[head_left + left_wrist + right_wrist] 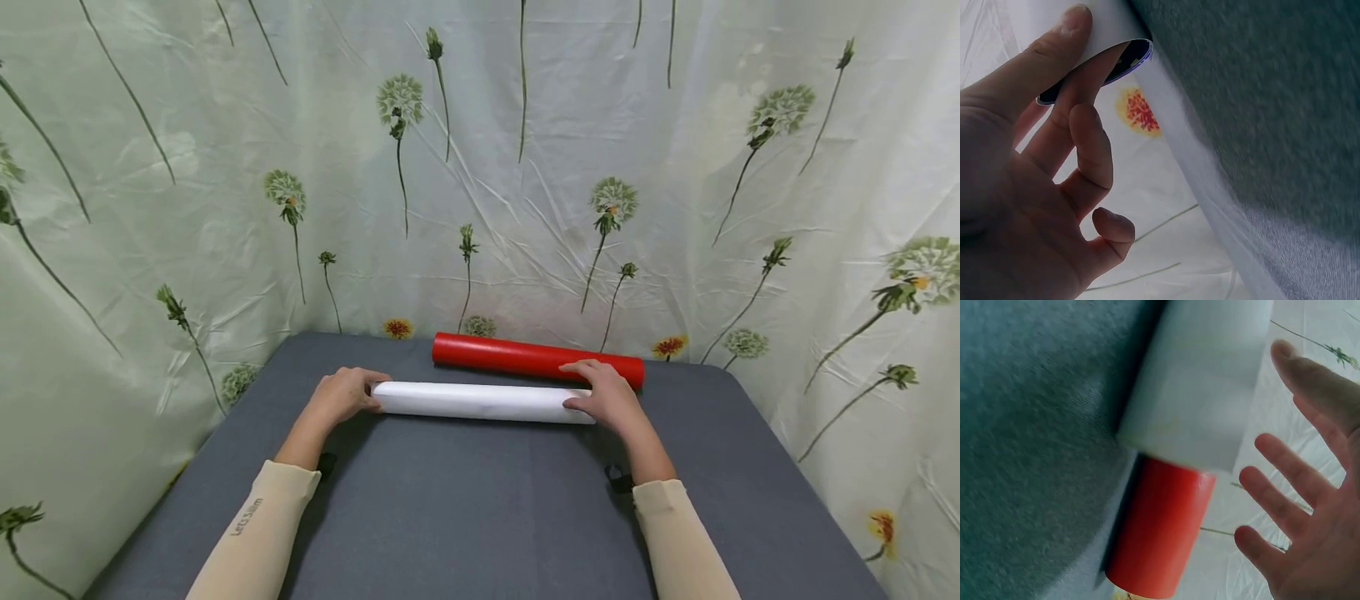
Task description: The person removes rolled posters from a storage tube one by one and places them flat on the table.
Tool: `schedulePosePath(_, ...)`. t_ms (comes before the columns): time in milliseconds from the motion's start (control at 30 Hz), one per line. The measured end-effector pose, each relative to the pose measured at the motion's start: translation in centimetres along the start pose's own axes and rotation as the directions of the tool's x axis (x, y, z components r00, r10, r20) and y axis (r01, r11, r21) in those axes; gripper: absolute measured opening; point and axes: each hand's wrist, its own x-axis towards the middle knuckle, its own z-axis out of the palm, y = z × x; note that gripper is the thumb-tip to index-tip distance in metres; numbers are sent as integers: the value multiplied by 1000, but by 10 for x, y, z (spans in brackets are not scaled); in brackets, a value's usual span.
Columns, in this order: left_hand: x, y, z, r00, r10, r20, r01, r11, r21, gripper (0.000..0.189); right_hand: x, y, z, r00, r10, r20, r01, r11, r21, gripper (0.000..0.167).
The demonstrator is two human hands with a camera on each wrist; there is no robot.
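Note:
A long white roll [480, 402] lies crosswise on the table in the head view. My left hand [347, 392] pinches its left end. In the left wrist view, the thumb presses the white outside of the roll [1110, 22] while a finger reaches into its hollow, dark-blue-lined end. The other fingers are bent, away from the roll. My right hand [609, 396] hovers at the roll's right end. Seen from the right wrist, the fingers of this hand [1316, 525] are spread, with a gap between them and the white roll [1191, 381].
A glossy red roll [510, 354] lies just behind the white one, shifted to the right, near the table's back edge. The dark grey tabletop [465, 508] extends toward me. A pale curtain [495, 208] with dandelion prints hangs behind and along both sides.

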Motion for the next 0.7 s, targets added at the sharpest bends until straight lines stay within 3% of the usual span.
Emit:
schedulePosePath(433, 2, 8, 3, 1000, 12, -5, -12, 1000, -6, 53, 0, -14, 7, 988, -139, 61, 136, 990, 47, 48)
schedulePosePath(700, 2, 15, 7, 1000, 24, -13, -23, 1000, 21, 54, 0, -10, 12, 988, -107, 109, 106, 994, 15, 42)
